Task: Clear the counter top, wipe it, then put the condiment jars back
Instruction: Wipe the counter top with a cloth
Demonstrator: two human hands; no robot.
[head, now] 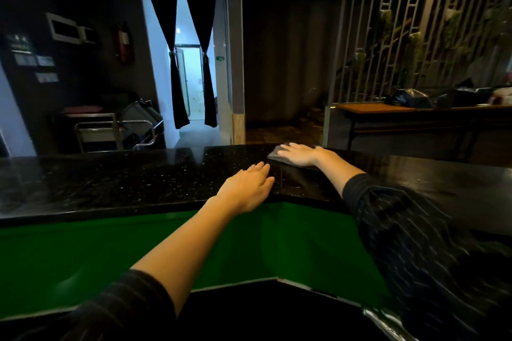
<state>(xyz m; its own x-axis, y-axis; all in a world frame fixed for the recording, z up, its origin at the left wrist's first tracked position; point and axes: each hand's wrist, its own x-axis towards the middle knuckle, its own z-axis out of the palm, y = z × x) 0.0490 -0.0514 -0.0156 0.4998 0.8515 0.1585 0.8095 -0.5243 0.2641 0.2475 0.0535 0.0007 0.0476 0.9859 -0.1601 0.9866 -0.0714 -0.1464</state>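
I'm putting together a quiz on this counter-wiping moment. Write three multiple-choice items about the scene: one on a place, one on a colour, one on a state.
1. Where is the grey cloth?
A. On the floor
B. Under the right hand, on the counter near its far edge
C. Hung on a doorway curtain

2. What colour is the panel below the counter?
A. Red
B. Green
C. White

3. How is the left hand?
A. Clenched in a fist
B. Gripping a jar
C. Flat on the counter, fingers straight

Answers:
1 B: the right hand lies flat on the cloth, at the far side of the black top.
2 B: the panel under the near edge is bright green.
3 C: its fingers are stretched out on the stone and hold nothing.
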